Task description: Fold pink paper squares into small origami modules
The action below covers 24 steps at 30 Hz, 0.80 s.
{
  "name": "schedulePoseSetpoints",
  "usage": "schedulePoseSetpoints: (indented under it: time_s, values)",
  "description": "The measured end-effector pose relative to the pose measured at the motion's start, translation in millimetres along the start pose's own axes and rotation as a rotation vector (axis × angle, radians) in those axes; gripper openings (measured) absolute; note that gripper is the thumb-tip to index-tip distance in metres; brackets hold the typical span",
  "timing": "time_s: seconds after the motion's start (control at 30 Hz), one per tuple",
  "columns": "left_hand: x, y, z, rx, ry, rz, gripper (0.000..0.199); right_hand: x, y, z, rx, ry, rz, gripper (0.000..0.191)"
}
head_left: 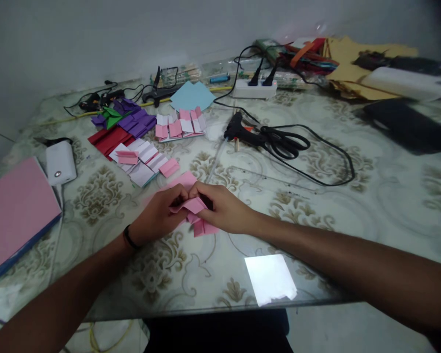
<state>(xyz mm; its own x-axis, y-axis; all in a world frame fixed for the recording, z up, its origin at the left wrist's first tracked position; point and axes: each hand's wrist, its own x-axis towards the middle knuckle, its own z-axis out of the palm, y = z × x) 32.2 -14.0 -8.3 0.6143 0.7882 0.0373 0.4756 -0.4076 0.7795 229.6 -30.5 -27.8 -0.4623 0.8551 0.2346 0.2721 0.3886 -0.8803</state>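
At the left of the table (191,289), a pink sheet (18,211) lay near a white device (61,162); folded pink-and-white papers (143,162) sat farther along. Toward the middle, the left hand (161,211), fingers curled nearly closed, pinched one side of a folded pink paper (193,205) just above the tabletop; the right hand (226,208), equally closed, gripped the other. An uneven tug could have torn it or skewed a crease, it seemed. To their right lay a black glue gun (244,132), a burn risk to a straying knuckle if hot, ragged-edged white paper (270,279), and a blurred black object (411,125). No brand or lettering anywhere was readable.
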Motion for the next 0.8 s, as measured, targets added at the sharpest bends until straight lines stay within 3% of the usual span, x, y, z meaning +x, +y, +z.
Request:
schedulePoseSetpoints:
  time_s: [0.8]
  values:
    - [0.4, 1.1, -0.6, 0.010, -0.010, -0.002, 0.004, 0.1, 0.0, -0.1, -0.006, -0.007, 0.007, 0.010]
